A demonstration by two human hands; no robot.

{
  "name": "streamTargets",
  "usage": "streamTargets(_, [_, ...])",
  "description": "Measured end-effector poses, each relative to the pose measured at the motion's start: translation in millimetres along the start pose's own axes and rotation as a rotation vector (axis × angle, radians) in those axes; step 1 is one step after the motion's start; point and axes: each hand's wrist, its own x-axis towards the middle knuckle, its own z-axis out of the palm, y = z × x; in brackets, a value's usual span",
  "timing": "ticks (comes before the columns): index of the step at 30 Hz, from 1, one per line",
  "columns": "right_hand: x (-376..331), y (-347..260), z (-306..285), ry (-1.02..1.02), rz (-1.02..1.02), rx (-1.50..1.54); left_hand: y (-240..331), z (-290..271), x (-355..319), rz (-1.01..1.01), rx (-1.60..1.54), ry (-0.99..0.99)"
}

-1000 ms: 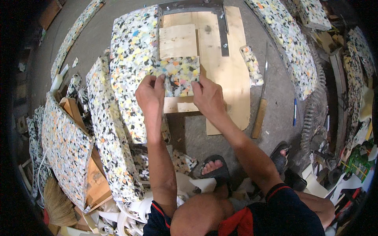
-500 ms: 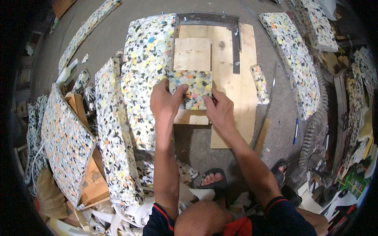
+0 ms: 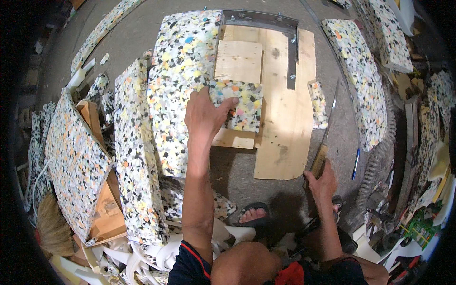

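Concrete floor strewn with speckled foam slabs; a wooden board (image 3: 285, 118) lies flat at centre. Small foam square (image 3: 237, 105) sits near the board's left edge, pinned under the left hand (image 3: 205, 114) — fingers spread flat, arm extended. Long knife (image 3: 325, 137) lies off the board's right edge, blade pointing away; right hand (image 3: 322, 179) is clamped on its handle.

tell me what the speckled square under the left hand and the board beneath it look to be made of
The speckled square looks like rebonded scrap foam: multicoloured crumbs pressed into one block, with a matte, rough-cut face. The board beneath looks like bare, unfinished plywood or plank, pale with visible grain and dark knots. The left hand presses on the square.
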Motion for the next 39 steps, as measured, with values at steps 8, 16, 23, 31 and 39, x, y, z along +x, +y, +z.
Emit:
streamTargets(8, [5.6,13.7,16.6,-0.052,0.118,0.141,5.4,-4.1,-11.1,0.032,-0.371,-0.036])
streamTargets(16, [-19.1,20.5,-27.6,0.039,-0.066,0.576,8.0,-32.5,-64.3,0.066,-0.607,-0.097])
streamTargets(23, [-61.6,-34.5,-120.2,-0.48,-0.354,0.508,19.1,-20.8,-78.5,0.287,-0.459,0.022])
streamTargets(31, [-68.4,-59.1,-165.0,-0.679,-0.222,0.307,34.6,-15.7,-88.4,0.349,-0.281,0.081])
streamTargets(39, [-76.5,-52.4,-172.8,-0.631,-0.311,0.222,33.5,-10.6,-91.4,0.327,-0.248,0.121])
